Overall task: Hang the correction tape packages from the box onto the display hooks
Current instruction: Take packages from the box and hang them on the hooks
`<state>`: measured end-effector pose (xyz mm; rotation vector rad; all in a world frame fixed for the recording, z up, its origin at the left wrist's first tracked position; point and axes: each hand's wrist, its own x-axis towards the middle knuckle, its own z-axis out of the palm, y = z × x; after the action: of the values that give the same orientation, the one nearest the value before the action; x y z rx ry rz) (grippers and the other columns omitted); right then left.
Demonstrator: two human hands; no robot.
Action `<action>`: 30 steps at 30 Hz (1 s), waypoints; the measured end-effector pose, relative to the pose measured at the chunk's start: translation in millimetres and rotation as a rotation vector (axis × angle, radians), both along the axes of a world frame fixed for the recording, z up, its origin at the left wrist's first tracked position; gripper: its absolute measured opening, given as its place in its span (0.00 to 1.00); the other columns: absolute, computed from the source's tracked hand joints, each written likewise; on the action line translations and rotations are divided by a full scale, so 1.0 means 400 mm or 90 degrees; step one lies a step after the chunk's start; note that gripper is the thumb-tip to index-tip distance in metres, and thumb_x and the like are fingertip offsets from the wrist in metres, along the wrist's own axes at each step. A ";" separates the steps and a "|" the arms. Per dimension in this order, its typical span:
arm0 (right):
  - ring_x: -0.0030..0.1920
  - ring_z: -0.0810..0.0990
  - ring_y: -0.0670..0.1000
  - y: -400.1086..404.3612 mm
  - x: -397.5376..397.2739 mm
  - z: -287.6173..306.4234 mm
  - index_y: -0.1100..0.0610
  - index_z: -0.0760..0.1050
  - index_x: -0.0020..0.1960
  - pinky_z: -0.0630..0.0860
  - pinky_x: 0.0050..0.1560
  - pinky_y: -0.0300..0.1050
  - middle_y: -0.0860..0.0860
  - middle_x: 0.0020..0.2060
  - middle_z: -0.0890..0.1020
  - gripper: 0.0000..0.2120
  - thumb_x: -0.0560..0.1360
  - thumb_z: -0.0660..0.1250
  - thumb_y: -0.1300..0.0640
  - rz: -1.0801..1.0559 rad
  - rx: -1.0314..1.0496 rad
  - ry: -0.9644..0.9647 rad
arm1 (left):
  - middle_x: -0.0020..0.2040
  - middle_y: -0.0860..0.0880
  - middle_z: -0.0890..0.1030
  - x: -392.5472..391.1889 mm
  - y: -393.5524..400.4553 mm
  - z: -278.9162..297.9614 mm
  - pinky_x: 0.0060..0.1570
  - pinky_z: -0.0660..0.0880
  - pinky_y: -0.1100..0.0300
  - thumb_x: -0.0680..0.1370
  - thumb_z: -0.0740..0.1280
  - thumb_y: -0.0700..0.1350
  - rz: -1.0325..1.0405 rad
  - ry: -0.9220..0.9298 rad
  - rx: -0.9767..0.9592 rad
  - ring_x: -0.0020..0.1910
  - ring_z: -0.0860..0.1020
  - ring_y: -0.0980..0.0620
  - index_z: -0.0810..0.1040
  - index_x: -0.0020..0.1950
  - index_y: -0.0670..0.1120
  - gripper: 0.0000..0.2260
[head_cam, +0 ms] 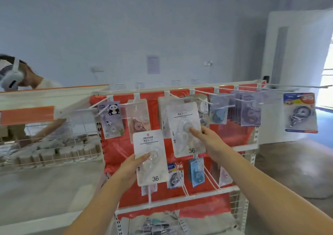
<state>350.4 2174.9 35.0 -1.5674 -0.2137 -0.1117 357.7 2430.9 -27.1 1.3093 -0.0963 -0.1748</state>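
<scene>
1. Grip: the left hand [134, 164] holds one white correction tape package [151, 157] low on its left side, thumb across the clear blister, fingers behind the card. The right hand [204, 135] pinches a second white package [186, 130] from its right edge, thumb pressed on the blister, fingers hidden behind.

2. Position: the second package is up at a white display hook [173, 96] on the top row of the red-backed rack [234, 133], with similar white packs just behind it. Whether its hang hole is already on the hook cannot be told. The left hand's package is lower, in front of the rack, touching no hook.

3. Handling, as a judgement: each pack looks light, a thin stiff card with a smooth plastic bubble. The bubble may be slippery and could dent, so the card edges are the safer hold. The top must stay free for the hook.

4. Writing: the left pack reads "JINUO" with Japanese characters beneath, and "36" at the bottom. The right pack shows the same characters and "36".

5. A panda-printed pack [111, 119] hangs at the rack's left.
</scene>
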 end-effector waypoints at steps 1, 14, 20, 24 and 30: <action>0.55 0.82 0.53 -0.007 0.021 0.006 0.55 0.77 0.59 0.74 0.62 0.57 0.50 0.52 0.84 0.33 0.61 0.74 0.36 0.000 -0.022 -0.004 | 0.58 0.40 0.81 0.008 -0.007 -0.001 0.59 0.74 0.44 0.71 0.69 0.43 0.007 0.001 -0.004 0.58 0.79 0.39 0.76 0.63 0.41 0.21; 0.38 0.77 0.46 0.024 0.179 -0.005 0.54 0.73 0.38 0.71 0.35 0.36 0.48 0.37 0.78 0.14 0.74 0.68 0.46 -0.052 -0.085 0.033 | 0.53 0.43 0.84 0.036 0.005 0.000 0.54 0.77 0.47 0.72 0.67 0.42 0.043 -0.022 -0.011 0.50 0.83 0.45 0.77 0.60 0.43 0.16; 0.44 0.76 0.50 0.055 0.241 0.009 0.60 0.75 0.45 0.71 0.41 0.41 0.55 0.48 0.79 0.17 0.74 0.68 0.45 -0.074 -0.082 0.094 | 0.57 0.42 0.82 0.045 0.009 0.025 0.53 0.78 0.49 0.72 0.68 0.43 0.034 -0.044 -0.025 0.55 0.81 0.43 0.76 0.62 0.43 0.18; 0.53 0.75 0.55 0.058 0.238 0.012 0.63 0.73 0.61 0.69 0.51 0.47 0.55 0.54 0.77 0.24 0.76 0.65 0.44 -0.076 -0.172 0.087 | 0.56 0.42 0.82 0.047 -0.028 0.046 0.47 0.80 0.53 0.72 0.68 0.42 0.016 -0.072 -0.013 0.52 0.82 0.45 0.77 0.61 0.42 0.17; 0.46 0.78 0.53 -0.046 0.200 0.012 0.62 0.77 0.55 0.69 0.44 0.41 0.55 0.47 0.80 0.16 0.76 0.66 0.49 -0.111 -0.553 0.039 | 0.52 0.44 0.84 0.046 -0.137 0.084 0.43 0.80 0.57 0.67 0.71 0.44 -0.001 -0.097 0.014 0.47 0.83 0.48 0.77 0.60 0.41 0.22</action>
<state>430.3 2156.4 39.7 -2.4518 -0.0716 -0.1132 376.0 2376.0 6.4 1.3434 -0.2256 -0.0771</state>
